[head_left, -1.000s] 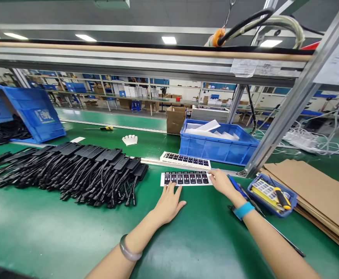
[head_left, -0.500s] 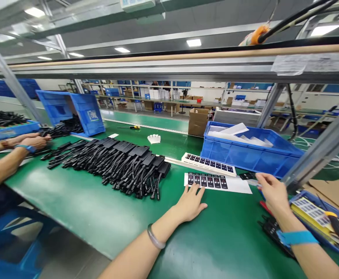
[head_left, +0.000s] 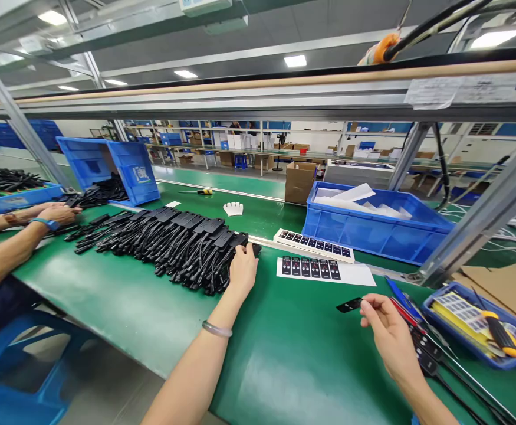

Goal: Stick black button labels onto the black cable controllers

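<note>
Between the thumb and fingers of my right hand (head_left: pixel 384 321) is a black sticker (head_left: pixel 348 305), held by one end above the green bench. My left hand (head_left: pixel 243 270) is closed on the black cabled controller (head_left: pixel 256 249) at the right end of a long row of cabled controllers (head_left: pixel 169 239); its fingers partly hide it. A white label sheet (head_left: pixel 355 275) with several black stickers on its left part lies between my hands. Just behind it sits a stack of label sheets (head_left: pixel 315 245).
A blue crate (head_left: pixel 377 233) with white paper stands behind the sheets. Right of my right hand are tools and a small blue tray (head_left: pixel 443 324). A co-worker's hands (head_left: pixel 54 215) handle black parts at far left, by a tipped blue bin (head_left: pixel 136 177).
My right hand has peeled a sticker off the sheet and brought it nearer to me. My left hand has left the sheet and moved left onto the end controller. The view has turned left.
</note>
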`<control>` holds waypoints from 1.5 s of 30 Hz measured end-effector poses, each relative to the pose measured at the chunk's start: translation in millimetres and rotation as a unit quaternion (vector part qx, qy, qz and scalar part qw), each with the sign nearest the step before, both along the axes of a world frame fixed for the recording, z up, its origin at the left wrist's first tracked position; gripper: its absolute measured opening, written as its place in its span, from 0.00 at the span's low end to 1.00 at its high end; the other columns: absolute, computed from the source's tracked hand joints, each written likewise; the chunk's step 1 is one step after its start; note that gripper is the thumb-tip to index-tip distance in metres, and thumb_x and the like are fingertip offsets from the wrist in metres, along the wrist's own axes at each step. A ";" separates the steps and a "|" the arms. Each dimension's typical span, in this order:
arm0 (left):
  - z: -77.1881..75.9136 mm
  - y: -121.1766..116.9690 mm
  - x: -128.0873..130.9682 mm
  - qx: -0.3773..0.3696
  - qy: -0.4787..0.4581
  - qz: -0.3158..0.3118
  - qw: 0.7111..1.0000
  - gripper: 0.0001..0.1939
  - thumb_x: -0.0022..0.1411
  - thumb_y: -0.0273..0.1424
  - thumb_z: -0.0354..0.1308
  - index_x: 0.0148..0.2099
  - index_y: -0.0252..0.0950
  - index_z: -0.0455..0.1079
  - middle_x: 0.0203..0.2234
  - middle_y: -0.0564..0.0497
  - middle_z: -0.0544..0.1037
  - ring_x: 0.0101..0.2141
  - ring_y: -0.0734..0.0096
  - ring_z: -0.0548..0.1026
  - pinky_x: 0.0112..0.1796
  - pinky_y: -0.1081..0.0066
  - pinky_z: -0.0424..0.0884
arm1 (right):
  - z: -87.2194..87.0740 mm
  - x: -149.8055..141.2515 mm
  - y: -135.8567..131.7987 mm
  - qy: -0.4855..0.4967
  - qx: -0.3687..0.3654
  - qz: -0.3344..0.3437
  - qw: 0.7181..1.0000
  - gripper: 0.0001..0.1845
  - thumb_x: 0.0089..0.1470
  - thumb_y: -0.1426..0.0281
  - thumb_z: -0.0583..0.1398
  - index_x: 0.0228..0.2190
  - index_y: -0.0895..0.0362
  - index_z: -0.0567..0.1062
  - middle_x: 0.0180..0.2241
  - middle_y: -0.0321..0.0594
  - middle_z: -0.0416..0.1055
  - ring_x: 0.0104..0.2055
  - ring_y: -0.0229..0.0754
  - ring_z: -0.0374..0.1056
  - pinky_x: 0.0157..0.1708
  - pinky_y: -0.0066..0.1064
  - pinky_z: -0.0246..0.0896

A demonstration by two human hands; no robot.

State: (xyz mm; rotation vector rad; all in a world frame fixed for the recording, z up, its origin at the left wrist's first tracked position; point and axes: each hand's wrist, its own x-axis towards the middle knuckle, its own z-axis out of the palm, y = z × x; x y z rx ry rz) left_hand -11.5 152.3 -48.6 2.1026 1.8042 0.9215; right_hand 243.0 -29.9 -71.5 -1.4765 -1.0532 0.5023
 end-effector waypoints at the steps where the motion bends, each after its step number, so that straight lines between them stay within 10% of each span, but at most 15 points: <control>1: 2.3 -3.5 2.4 -0.008 -0.032 -0.016 0.999 0.23 0.59 0.25 0.52 0.57 0.34 0.57 0.49 0.38 0.62 0.46 0.53 0.70 0.46 0.55 0.65 | 1.0 -0.7 -0.7 0.006 0.003 0.005 1.000 0.15 0.54 0.55 0.58 0.36 0.52 0.68 0.30 0.33 0.64 0.27 0.37 0.63 0.31 0.32 0.60; 6: 7.7 -39.9 30.1 -0.141 -0.227 -0.133 0.954 0.28 0.59 0.32 0.53 0.60 0.33 0.52 0.42 0.43 0.71 0.34 0.67 0.72 0.42 0.63 0.69 | 6.0 -4.8 -4.6 0.046 0.020 0.027 0.998 0.14 0.55 0.55 0.57 0.38 0.51 0.67 0.29 0.31 0.63 0.25 0.35 0.62 0.29 0.30 0.59; 12: -5.0 -106.9 69.0 -0.406 -0.375 -0.268 0.789 0.13 0.52 0.28 0.57 0.42 0.30 0.67 0.22 0.55 0.66 0.21 0.80 0.67 0.26 0.76 0.68 | 8.7 -9.2 -6.8 0.088 0.025 0.052 0.994 0.13 0.56 0.56 0.57 0.36 0.52 0.67 0.27 0.30 0.61 0.22 0.34 0.59 0.24 0.28 0.56; 18: -11.2 -134.5 76.3 -0.519 -0.514 -0.291 0.618 0.17 0.49 0.31 0.65 0.40 0.32 0.66 0.30 0.52 0.70 0.26 0.78 0.72 0.34 0.72 0.73 | 10.6 -14.1 -8.1 0.082 0.002 0.067 0.994 0.11 0.56 0.58 0.58 0.33 0.53 0.68 0.25 0.30 0.59 0.20 0.32 0.54 0.19 0.25 0.51; 45: -15.0 -141.5 79.1 -0.528 -0.459 -0.364 0.615 0.25 0.50 0.29 0.64 0.50 0.35 0.60 0.32 0.45 0.78 0.37 0.62 0.78 0.39 0.66 0.72 | 14.2 -28.7 -13.1 0.003 -0.050 0.033 0.998 0.13 0.50 0.58 0.61 0.30 0.55 0.74 0.25 0.37 0.72 0.23 0.38 0.66 0.19 0.26 0.63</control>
